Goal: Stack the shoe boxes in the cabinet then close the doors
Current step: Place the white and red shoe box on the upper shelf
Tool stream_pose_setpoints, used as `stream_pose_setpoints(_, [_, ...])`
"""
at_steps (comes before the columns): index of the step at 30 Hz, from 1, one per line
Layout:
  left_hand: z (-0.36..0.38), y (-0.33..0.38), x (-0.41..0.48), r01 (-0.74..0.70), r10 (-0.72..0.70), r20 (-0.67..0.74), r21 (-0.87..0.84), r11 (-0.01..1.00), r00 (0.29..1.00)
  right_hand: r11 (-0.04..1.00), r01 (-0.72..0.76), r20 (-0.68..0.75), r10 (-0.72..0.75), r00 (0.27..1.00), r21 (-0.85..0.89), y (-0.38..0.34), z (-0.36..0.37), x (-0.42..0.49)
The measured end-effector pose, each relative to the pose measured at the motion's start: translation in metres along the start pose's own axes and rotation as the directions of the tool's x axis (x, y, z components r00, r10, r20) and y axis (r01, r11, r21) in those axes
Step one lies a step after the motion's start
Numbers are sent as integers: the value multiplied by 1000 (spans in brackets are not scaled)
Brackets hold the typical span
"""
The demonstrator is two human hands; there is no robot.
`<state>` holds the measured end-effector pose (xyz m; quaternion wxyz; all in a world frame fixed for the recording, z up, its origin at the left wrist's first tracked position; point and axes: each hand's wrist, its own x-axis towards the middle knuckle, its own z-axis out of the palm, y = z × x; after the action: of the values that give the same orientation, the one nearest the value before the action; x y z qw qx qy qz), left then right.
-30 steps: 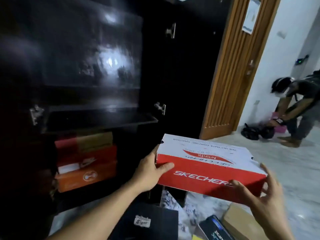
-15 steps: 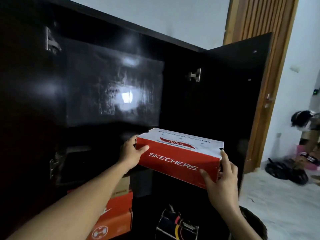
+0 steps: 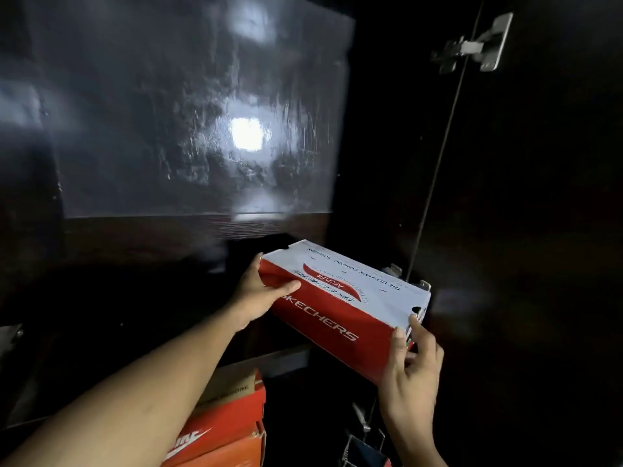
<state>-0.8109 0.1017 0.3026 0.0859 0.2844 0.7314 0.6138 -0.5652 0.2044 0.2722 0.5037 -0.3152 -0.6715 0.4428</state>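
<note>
A red and white Skechers shoe box (image 3: 350, 298) is held at the front of the upper shelf (image 3: 141, 298) of a black cabinet, tilted, its right end out toward me. My left hand (image 3: 259, 291) grips its left end. My right hand (image 3: 409, 358) holds its near right corner from below, thumb on the red side. Under the shelf, red and orange shoe boxes (image 3: 226, 423) are stacked in the lower compartment. The cabinet's right door (image 3: 526, 197) stands open.
The glossy back panel (image 3: 202, 112) of the upper compartment reflects a bright light. Metal hinges (image 3: 472, 45) sit on the right door's edge. A wire rack (image 3: 364, 446) shows at the bottom near my right wrist.
I have stepped closer and pushed the box forward and down to the upper shelf. The box has turned so its left end points into the cabinet.
</note>
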Motion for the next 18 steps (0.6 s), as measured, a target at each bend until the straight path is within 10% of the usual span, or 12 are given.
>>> stream_pose_setpoints(18, [61,18,-3,-67,42,139,186,980,989,983,-184,316,165,934,29,-2,50,69])
